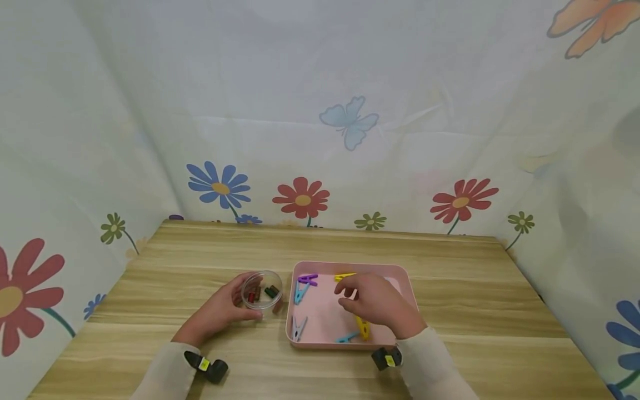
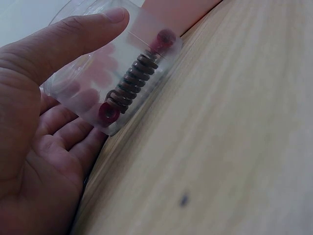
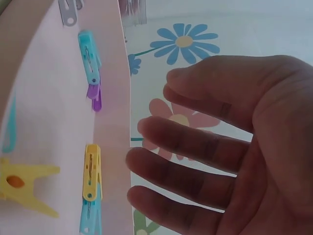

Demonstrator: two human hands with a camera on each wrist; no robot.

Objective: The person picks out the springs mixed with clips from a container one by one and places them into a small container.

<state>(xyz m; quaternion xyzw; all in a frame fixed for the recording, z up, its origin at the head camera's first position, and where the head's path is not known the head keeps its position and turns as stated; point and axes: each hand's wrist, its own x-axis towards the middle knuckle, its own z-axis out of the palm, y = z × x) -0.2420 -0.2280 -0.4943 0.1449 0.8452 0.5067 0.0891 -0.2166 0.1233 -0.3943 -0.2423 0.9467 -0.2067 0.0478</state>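
Observation:
My left hand [image 1: 222, 308] holds a clear plastic cup [image 1: 262, 305], thumb along one side and fingers round the other. Inside the cup lie several small coil springs: a brown spring [image 2: 133, 83] and a red spring [image 2: 108, 113] show through the wall, and a green spring [image 1: 270, 293] shows from above. Over the pink tray [image 1: 325, 311] hovers my right hand [image 1: 376, 300], its fingers loosely bent with nothing between them. In the tray, a yellow clothespin [image 1: 363, 329] lies partly beneath that hand, near a blue clothespin [image 1: 347, 338]. Another yellow clothespin [image 3: 92, 171] lies by the tray's far wall.
Along the tray's left side lie a purple clothespin [image 1: 308, 279], a light blue clothespin [image 1: 301, 292] and a grey clothespin [image 1: 298, 329]. The tray stands on a wooden table [image 1: 460, 300], just right of the cup. A flowered cloth [image 1: 400, 178] hangs behind and beside the table.

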